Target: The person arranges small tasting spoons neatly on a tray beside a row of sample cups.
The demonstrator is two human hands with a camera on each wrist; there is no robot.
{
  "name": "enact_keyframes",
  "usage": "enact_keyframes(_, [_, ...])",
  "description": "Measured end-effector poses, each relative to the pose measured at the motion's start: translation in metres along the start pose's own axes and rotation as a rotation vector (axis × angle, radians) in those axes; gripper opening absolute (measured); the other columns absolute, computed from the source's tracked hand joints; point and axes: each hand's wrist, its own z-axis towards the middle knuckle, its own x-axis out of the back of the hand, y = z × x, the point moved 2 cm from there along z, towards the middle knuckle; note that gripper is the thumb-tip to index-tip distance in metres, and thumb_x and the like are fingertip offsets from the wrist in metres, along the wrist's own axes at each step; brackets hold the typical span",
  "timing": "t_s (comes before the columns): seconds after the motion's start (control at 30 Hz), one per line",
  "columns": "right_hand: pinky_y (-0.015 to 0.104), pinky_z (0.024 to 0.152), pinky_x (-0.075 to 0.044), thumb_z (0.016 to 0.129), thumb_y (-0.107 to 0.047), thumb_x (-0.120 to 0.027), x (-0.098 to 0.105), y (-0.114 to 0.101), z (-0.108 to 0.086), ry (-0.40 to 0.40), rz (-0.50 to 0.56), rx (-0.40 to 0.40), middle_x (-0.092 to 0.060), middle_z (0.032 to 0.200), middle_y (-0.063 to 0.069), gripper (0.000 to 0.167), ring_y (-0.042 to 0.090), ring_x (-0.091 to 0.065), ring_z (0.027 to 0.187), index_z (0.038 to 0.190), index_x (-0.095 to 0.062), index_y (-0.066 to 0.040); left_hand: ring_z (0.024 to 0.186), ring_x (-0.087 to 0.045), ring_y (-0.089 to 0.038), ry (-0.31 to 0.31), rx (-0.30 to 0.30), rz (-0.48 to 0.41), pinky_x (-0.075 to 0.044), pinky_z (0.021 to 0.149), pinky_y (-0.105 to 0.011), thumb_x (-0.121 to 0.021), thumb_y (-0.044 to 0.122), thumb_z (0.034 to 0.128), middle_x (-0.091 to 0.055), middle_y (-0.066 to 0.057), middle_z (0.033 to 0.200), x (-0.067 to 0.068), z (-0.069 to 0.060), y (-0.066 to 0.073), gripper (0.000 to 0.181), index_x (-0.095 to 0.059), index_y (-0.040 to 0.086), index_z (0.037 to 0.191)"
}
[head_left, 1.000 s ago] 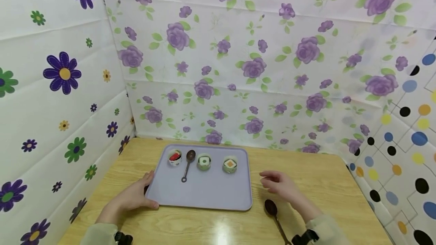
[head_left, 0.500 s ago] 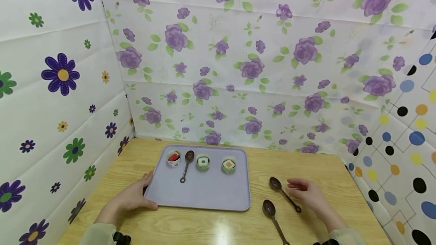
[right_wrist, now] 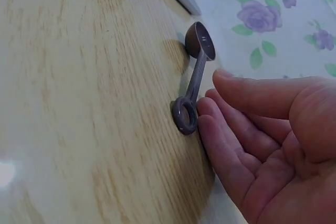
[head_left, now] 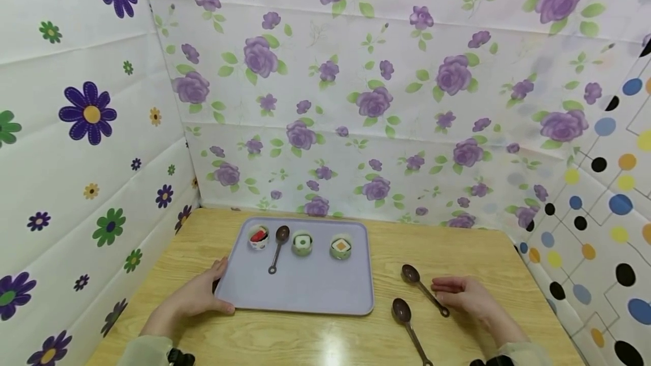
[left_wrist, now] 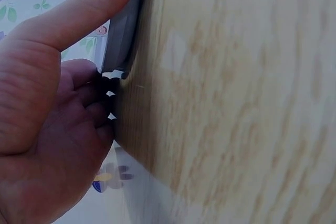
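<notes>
My left hand (head_left: 195,292) holds the near left corner of a pale lilac tray (head_left: 300,292). Its thumb lies along the near edge and its fingers reach along the left side, under the rim in the left wrist view. My right hand (head_left: 470,298) rests beside a brown measuring spoon (head_left: 424,290), fingers loosely bent and nothing held. That spoon's ring-ended handle (right_wrist: 186,114) lies close to the fingertips in the right wrist view. A second brown measuring spoon (head_left: 409,326) lies nearer me on the table.
On the tray sit a white cup (head_left: 258,239) with red and black contents, another brown measuring spoon (head_left: 278,247), and two green cups (head_left: 302,243) with white-topped contents. Patterned cloth walls (head_left: 366,157) bound the wooden table (head_left: 285,335) at the back and sides.
My right hand has moved right, away from the tray's side. The farther loose measuring spoon, out of sight a second ago, now shows on the table. My left hand has stayed on the tray.
</notes>
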Motion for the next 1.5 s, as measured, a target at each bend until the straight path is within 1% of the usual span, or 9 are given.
enact_keyframes(0.13, [0.032,0.094,-0.06,0.101,-0.017,-0.077,-0.001,-0.003,0.0,0.011,-0.043,-0.043,-0.063,0.145,0.026,0.061,0.027,-0.068,0.126,0.15,-0.053,0.011,0.157,-0.012,-0.055,-0.001,-0.006,0.0,-0.014,0.125,-0.068,-0.099,0.046,0.0707,-0.014,-0.033,0.172,-0.001,0.001,0.0,0.138,-0.016,-0.013,0.164])
enact_keyframes(0.23, [0.037,0.095,-0.061,0.1,-0.017,-0.078,-0.002,-0.006,0.0,0.022,-0.046,-0.06,-0.064,0.144,0.026,0.062,0.032,-0.067,0.127,0.15,-0.054,0.01,0.157,-0.012,-0.055,-0.002,-0.006,-0.004,-0.014,0.125,-0.068,-0.099,0.046,0.0705,-0.014,-0.033,0.171,-0.002,0.001,-0.001,0.138,-0.016,-0.013,0.164])
enact_keyframes(0.37, [0.036,0.095,-0.061,0.099,-0.015,-0.079,-0.005,-0.008,-0.001,0.025,-0.042,-0.054,-0.065,0.143,0.026,0.062,0.034,-0.067,0.127,0.149,-0.054,0.011,0.157,-0.012,-0.055,-0.004,-0.012,-0.003,-0.014,0.125,-0.068,-0.099,0.047,0.0704,-0.014,-0.033,0.171,-0.002,0.002,-0.001,0.138,-0.017,-0.014,0.164])
enact_keyframes(0.53, [0.032,0.095,-0.061,0.096,-0.008,-0.081,-0.008,-0.007,0.001,0.002,-0.017,-0.01,-0.065,0.142,0.028,0.063,0.032,-0.069,0.125,0.147,-0.054,0.015,0.158,-0.01,-0.055,-0.009,-0.016,-0.016,-0.013,0.125,-0.068,-0.1,0.045,0.0708,-0.013,-0.033,0.172,-0.002,0.004,-0.002,0.138,-0.016,-0.014,0.164])
enact_keyframes(0.63, [0.032,0.095,-0.061,0.094,-0.004,-0.081,-0.009,-0.007,0.003,0.007,-0.004,0.006,-0.065,0.14,0.03,0.062,0.034,-0.069,0.124,0.146,-0.054,0.017,0.158,-0.009,-0.055,-0.012,-0.014,-0.022,-0.013,0.125,-0.069,-0.1,0.045,0.071,-0.012,-0.033,0.172,-0.002,0.005,-0.002,0.138,-0.016,-0.013,0.164])
enact_keyframes(0.8, [0.032,0.095,-0.061,0.094,-0.002,-0.08,-0.01,-0.008,0.003,0.01,-0.033,0.003,-0.064,0.141,0.031,0.06,0.039,-0.067,0.126,0.145,-0.054,0.017,0.157,-0.01,-0.055,-0.016,-0.008,-0.021,-0.013,0.125,-0.069,-0.099,0.045,0.0714,-0.012,-0.034,0.171,-0.002,0.004,-0.001,0.138,-0.016,-0.013,0.164])
enact_keyframes(1.0, [0.035,0.093,-0.062,0.091,-0.004,-0.084,-0.015,-0.013,0.004,0.05,-0.092,-0.032,-0.068,0.137,0.027,0.057,0.035,-0.069,0.121,0.141,-0.061,0.013,0.157,-0.009,-0.057,-0.016,-0.012,-0.019,-0.013,0.124,-0.07,-0.099,0.044,0.0719,-0.012,-0.035,0.171,-0.001,0.003,-0.001,0.136,-0.016,-0.014,0.164])
enact_keyframes(1.2, [0.038,0.093,-0.062,0.09,-0.003,-0.084,-0.02,-0.017,0.006,0.088,-0.108,-0.053,-0.07,0.133,0.024,0.054,0.036,-0.069,0.119,0.137,-0.064,0.013,0.156,-0.01,-0.057,-0.011,-0.006,-0.028,-0.013,0.124,-0.07,-0.099,0.044,0.0713,-0.012,-0.036,0.17,-0.002,0.0,-0.001,0.137,-0.016,-0.014,0.164])
enact_keyframes(1.5, [0.037,0.089,-0.062,0.088,-0.005,-0.087,-0.024,-0.021,0.008,0.141,-0.173,-0.072,-0.075,0.122,0.015,0.049,0.028,-0.071,0.11,0.131,-0.07,0.01,0.157,-0.009,-0.057,-0.014,-0.004,-0.028,-0.012,0.124,-0.07,-0.099,0.044,0.0728,-0.011,-0.035,0.171,-0.001,-0.001,0.001,0.136,-0.015,-0.013,0.164])
